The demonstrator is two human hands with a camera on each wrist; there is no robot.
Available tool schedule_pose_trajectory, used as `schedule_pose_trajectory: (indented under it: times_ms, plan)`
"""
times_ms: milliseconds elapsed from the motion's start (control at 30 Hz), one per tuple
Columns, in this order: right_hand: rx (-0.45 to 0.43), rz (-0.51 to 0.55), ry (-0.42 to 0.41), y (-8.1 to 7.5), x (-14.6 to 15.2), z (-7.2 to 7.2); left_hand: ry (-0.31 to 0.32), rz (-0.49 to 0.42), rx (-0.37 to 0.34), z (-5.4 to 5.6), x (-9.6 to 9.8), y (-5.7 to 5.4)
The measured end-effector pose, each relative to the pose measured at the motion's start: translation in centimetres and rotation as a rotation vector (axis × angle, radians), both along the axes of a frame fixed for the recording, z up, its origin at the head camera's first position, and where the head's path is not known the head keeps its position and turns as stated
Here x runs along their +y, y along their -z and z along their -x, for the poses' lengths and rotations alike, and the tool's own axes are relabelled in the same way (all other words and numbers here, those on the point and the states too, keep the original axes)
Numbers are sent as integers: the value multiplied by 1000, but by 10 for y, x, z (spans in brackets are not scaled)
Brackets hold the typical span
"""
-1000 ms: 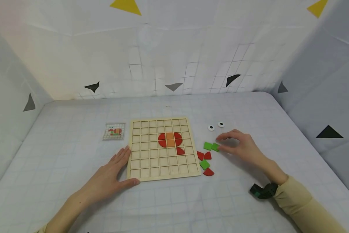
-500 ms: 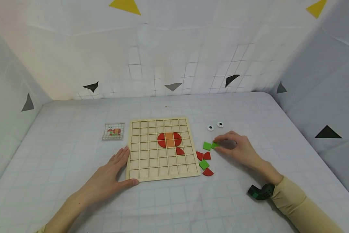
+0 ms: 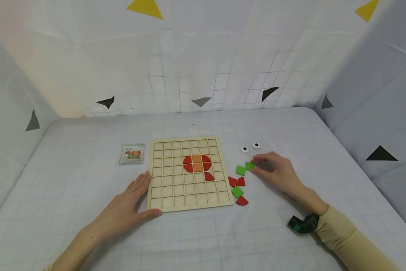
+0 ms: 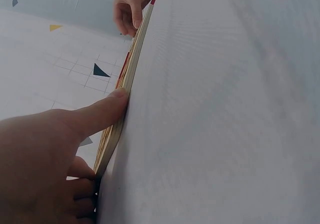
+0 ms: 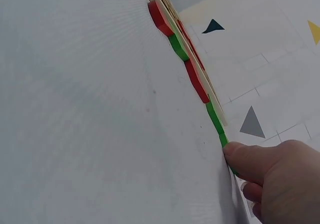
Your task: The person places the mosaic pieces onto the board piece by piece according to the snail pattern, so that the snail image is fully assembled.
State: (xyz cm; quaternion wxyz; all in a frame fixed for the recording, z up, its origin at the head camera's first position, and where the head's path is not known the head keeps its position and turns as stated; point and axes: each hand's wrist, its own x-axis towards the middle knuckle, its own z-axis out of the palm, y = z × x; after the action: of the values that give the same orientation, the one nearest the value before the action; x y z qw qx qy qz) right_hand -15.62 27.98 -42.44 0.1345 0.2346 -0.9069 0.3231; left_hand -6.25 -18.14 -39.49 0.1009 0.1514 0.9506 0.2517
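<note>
A square wooden grid board (image 3: 170, 190) lies on the table, with two orange squares (image 3: 197, 163) and several red quarter-round tiles (image 3: 207, 162) set in its cells. Right of the board, my right hand (image 3: 276, 171) pinches a green square tile (image 3: 250, 166) between thumb and fingers. In the right wrist view the thumb (image 5: 247, 159) presses on that tile's edge. Beside it lies another green square (image 3: 241, 171). My left hand (image 3: 125, 205) rests against the board's left side, fingers extended, its thumb (image 4: 102, 114) touching the front corner.
Nearer me lie loose red quarter-rounds (image 3: 242, 201) and a further green square (image 3: 237, 192), close to the board's right edge. Two white eye discs (image 3: 245, 149) sit farther back. A small picture card (image 3: 131, 154) lies left of the board.
My right hand has closed its thumb and fingers on the green tile and shifted it slightly away from me, apart from its neighbour. The left hand keeps its place at the board.
</note>
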Motion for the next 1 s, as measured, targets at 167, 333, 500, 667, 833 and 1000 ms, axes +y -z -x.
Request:
schedule_pose_trajectory:
  times_ms: [167, 333, 500, 667, 833, 1000]
  plan:
    - [12, 5, 11, -3, -1, -1, 3, 2, 4, 0, 0, 0]
    - [39, 11, 10, -21, -7, 1, 4, 11, 6, 1, 1, -1]
    - [53, 38, 2, -41, -24, 5, -3, 8, 5, 1, -1, -3]
    - [0, 64, 24, -57, -53, 2, -3, 8, 1, 1, -1, -1]
    - [-1, 96, -20, -67, -82, 2, -5, 8, 2, 1, 0, 0]
    - [-2, 149, -63, -76, -106, 2, -6, 6, 2, 1, 1, 1]
